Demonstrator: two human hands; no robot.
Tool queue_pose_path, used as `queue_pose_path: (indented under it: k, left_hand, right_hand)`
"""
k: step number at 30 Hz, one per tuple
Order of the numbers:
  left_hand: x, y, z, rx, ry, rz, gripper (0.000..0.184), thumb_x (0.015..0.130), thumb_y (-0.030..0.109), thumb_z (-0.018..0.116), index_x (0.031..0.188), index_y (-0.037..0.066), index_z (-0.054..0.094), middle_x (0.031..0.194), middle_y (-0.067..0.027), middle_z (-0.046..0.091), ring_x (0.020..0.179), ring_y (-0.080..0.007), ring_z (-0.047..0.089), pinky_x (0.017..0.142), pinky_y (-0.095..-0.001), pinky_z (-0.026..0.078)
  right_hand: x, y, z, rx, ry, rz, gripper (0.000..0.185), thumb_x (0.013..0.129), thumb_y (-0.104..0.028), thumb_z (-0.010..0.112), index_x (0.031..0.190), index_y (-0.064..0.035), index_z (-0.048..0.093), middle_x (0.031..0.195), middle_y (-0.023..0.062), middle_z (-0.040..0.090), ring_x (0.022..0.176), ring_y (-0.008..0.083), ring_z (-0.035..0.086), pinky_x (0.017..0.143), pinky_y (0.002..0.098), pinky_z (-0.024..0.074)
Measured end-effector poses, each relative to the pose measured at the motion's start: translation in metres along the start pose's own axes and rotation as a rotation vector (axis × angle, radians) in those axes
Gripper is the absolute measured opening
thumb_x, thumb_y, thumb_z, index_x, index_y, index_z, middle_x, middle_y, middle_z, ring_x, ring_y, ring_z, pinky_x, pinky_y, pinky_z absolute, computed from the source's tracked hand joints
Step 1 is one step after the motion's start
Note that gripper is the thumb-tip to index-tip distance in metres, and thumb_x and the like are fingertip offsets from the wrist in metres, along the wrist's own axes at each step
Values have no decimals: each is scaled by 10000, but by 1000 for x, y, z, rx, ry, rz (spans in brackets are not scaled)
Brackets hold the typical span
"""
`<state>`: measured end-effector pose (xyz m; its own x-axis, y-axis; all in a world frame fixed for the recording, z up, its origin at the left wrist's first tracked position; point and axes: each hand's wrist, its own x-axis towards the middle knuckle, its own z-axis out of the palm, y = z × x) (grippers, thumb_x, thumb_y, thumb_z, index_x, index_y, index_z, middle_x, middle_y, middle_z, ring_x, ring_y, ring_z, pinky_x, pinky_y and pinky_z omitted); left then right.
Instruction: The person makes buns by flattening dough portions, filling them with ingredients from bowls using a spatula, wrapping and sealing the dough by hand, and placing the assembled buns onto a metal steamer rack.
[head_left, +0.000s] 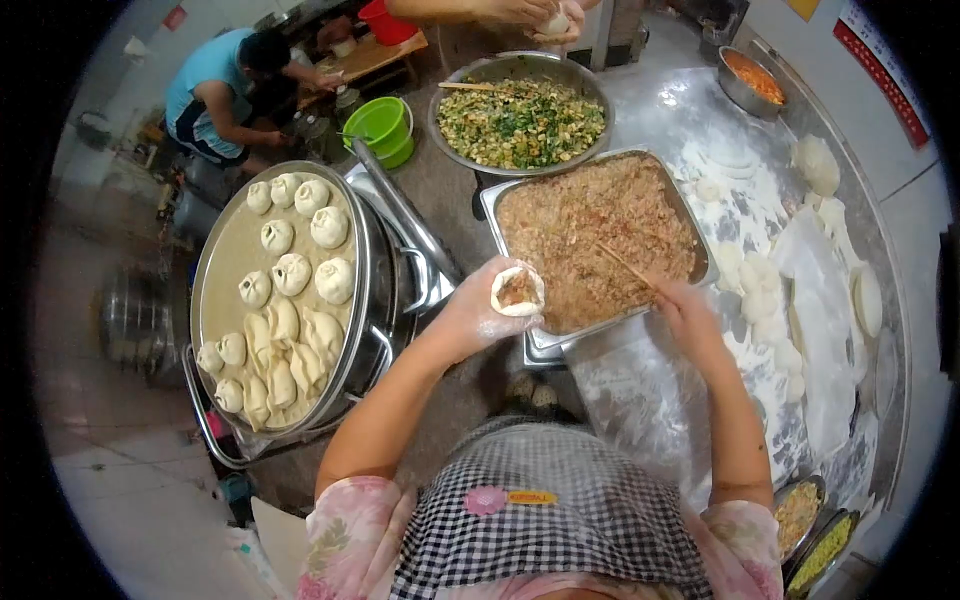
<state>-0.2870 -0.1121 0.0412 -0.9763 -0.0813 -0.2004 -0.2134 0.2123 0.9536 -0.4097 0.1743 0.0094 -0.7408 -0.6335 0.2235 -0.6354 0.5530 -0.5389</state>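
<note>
My left hand (480, 310), dusted with flour, cups a round dough wrapper (518, 291) with brown meat filling in its middle. In my right hand (688, 318) is a thin wooden stick (625, 265), its far end over the meat filling (590, 230). That filling spreads across a rectangular metal tray (712, 272) in front of me. To the left, a round steamer (215, 258) carries several pleated buns (292, 273) and several long folded dumplings (285, 365).
Behind the tray stands a metal bowl (437, 128) of chopped green filling. Flour, dough pieces (765, 290) and a plastic sheet (815, 330) lie on the right-hand table. Another person's hands (545, 18) hold dough at the top; a person in blue (215, 90) bends near a green bucket (380, 130).
</note>
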Motion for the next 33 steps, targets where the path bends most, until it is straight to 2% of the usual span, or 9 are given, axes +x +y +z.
queue_pose_path:
  k: [2, 7, 14, 15, 21, 24, 28, 32, 33]
  left_hand:
    - [0, 2, 2, -148, -56, -11, 500, 662, 36, 759, 1083, 64, 491, 1004, -11, 569, 929, -104, 549, 821, -261, 452]
    - [-1, 14, 7, -378, -128, -2, 542, 649, 20, 759, 1114, 59, 484, 1026, -24, 568, 959, -118, 545, 850, -271, 447]
    - [-3, 22, 4, -203, -253, 160, 551, 653, 79, 778, 1123, 54, 492, 1058, -39, 562, 996, -132, 530, 868, -281, 435]
    - [-4, 23, 3, -196, -274, 176, 431, 684, 99, 761, 1056, 44, 551, 1043, -45, 555, 950, -132, 537, 841, -269, 432]
    - [-17, 32, 7, -175, -252, 160, 358, 690, 79, 750, 1006, 40, 587, 1021, -49, 554, 950, -136, 548, 826, -274, 444]
    - [-19, 23, 14, -495, -199, 152, 368, 659, 117, 766, 978, 38, 599, 1072, -63, 532, 1015, -180, 540, 872, -293, 438]
    - [-26, 21, 33, -722, -133, 199, 394, 683, 172, 749, 1010, 2, 610, 1108, -91, 505, 1055, -202, 525, 909, -310, 424]
    - [-36, 27, 38, -679, -87, 88, 720, 760, 300, 705, 1312, -16, 368, 1241, -90, 461, 1111, -191, 493, 935, -324, 408]
    - [-38, 24, 33, -565, -128, 115, 797, 804, 163, 666, 1416, 44, 170, 1285, -100, 447, 1113, -149, 478, 911, -266, 406]
  right_hand:
    - [1, -32, -4, 239, -10, 21, 297, 855, -110, 527, 1146, -145, 580, 910, 152, 609, 829, 324, 585, 748, 357, 469]
    - [-2, -73, -1, 302, 27, -172, 375, 778, -45, 564, 1142, -129, 589, 783, 119, 575, 711, 304, 568, 653, 380, 473]
    - [-8, -79, 10, 202, -78, -307, 448, 729, -45, 595, 1166, -142, 579, 752, 105, 553, 677, 299, 561, 613, 373, 471]
    - [-7, -80, 5, 189, -111, -309, 436, 742, -49, 598, 1168, -139, 577, 751, 107, 551, 674, 301, 561, 611, 371, 470]
    - [4, -84, -39, 596, -523, 103, 374, 791, -155, 660, 1138, -54, 562, 786, 76, 553, 652, 157, 530, 591, 307, 432]
    - [-4, -94, -26, 603, -366, 243, 391, 757, -176, 702, 1093, -20, 576, 799, 67, 559, 681, 108, 497, 596, 273, 419]
    - [-9, -116, 18, 844, 11, 133, 354, 739, -171, 715, 1034, -12, 600, 757, 71, 555, 686, 135, 514, 605, 277, 416]
    - [5, -125, 15, 628, 37, 42, 322, 746, -109, 690, 1044, -27, 602, 765, 81, 559, 698, 186, 533, 639, 300, 431]
    - [9, -126, 9, 543, -14, 50, 322, 747, -90, 683, 1052, -30, 600, 776, 88, 564, 705, 203, 540, 653, 308, 437]
